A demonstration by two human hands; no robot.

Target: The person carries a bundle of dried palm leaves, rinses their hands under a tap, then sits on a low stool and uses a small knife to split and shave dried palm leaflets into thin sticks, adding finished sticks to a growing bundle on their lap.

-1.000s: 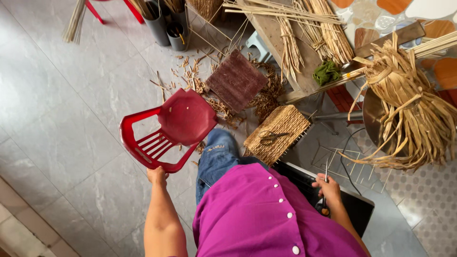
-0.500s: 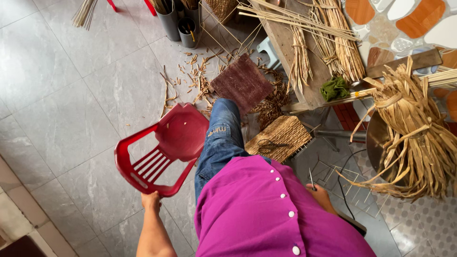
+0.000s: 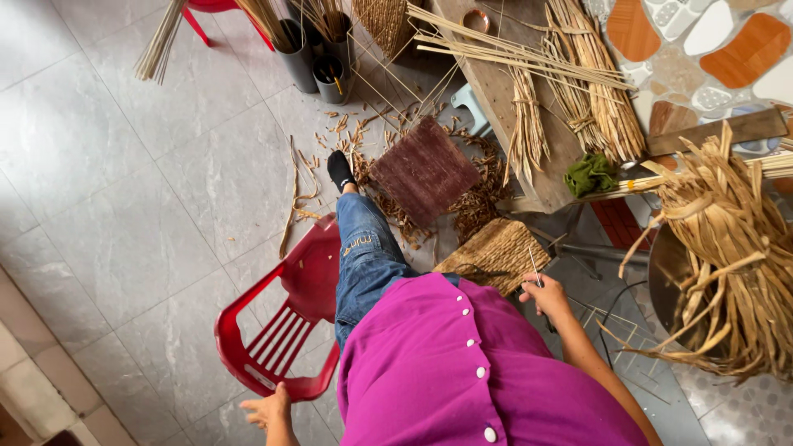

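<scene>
The left hand (image 3: 268, 409) rests with fingers loosely spread on the back rail of the red plastic chair (image 3: 281, 330), just at its lower edge. Compared with 1 second ago, the chair is now closer to the body and the leg in blue jeans (image 3: 363, 256) steps over its seat, so the person seems to be sitting down on it. The right hand (image 3: 545, 293) pinches a thin metal needle (image 3: 534, 268) upright, just beside the woven straw mat (image 3: 496, 254). A dark red woven square (image 3: 424, 169) lies on the floor near the foot. Dry straw bundles (image 3: 727, 256) hang from a basin at the right.
</scene>
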